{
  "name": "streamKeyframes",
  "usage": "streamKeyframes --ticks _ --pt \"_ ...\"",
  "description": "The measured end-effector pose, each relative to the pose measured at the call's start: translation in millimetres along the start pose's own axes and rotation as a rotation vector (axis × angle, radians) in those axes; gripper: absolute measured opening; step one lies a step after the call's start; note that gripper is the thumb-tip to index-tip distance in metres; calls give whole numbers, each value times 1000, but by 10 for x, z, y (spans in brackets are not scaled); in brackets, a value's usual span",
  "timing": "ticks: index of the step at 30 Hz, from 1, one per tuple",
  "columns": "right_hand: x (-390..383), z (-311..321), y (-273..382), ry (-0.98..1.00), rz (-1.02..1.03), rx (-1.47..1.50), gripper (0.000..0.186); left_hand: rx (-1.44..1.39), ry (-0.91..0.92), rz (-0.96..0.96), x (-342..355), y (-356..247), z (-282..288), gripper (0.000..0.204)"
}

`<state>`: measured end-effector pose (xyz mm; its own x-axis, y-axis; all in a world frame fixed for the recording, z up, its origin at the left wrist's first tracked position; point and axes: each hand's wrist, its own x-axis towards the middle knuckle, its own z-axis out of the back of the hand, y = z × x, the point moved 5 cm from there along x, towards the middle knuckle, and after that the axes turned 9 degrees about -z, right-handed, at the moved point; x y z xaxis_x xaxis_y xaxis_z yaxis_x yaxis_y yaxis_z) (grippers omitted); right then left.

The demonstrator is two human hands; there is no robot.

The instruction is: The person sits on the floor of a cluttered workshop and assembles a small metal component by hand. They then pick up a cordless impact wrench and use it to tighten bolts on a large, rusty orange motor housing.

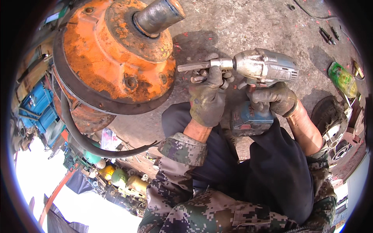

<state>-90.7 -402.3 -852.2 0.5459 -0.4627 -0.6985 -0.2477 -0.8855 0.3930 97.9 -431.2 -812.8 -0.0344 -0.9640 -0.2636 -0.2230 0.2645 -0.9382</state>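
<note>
My right hand (274, 98), in a worn grey glove, is closed round the handle of a cordless impact wrench (266, 65) with a scuffed silver head. A blue battery (252, 118) sits at its base. A hex driver bit (190, 66) sticks out of its front, pointing left at the orange motor housing (93, 62). My gloved left hand (208, 101) is closed on several bolts (199, 79), its fingers up against the tool's socket end. The housing stands just left of the bit, apart from it, with bolt holes in its flange and a thick steel shaft (157, 19) on top.
A thick black cable (83, 141) curves out from the housing. On the right lie a green-yellow bag (344, 79), a dark round part (326, 110) and metal parts (342, 143). Dark rods (327, 35) rest on the concrete floor (241, 23). Machinery clutter (120, 178) lines the lower left.
</note>
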Motion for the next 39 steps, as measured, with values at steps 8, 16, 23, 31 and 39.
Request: streamKeyframes --ticks 8,16,23,31,39 --pt "340 -78 -47 -34 -38 -185 29 105 -179 177 -533 336 337 38" --pt "451 -259 67 -10 -20 -186 28 -673 -344 127 -398 301 403 26" --pt "341 -32 70 -12 -21 -132 36 -747 -403 142 -296 166 303 34" --pt "-49 406 127 -64 117 -210 49 -1099 -369 103 -193 317 479 31" --pt "-225 608 199 -209 237 -561 50 -931 -329 16 -40 121 356 25"
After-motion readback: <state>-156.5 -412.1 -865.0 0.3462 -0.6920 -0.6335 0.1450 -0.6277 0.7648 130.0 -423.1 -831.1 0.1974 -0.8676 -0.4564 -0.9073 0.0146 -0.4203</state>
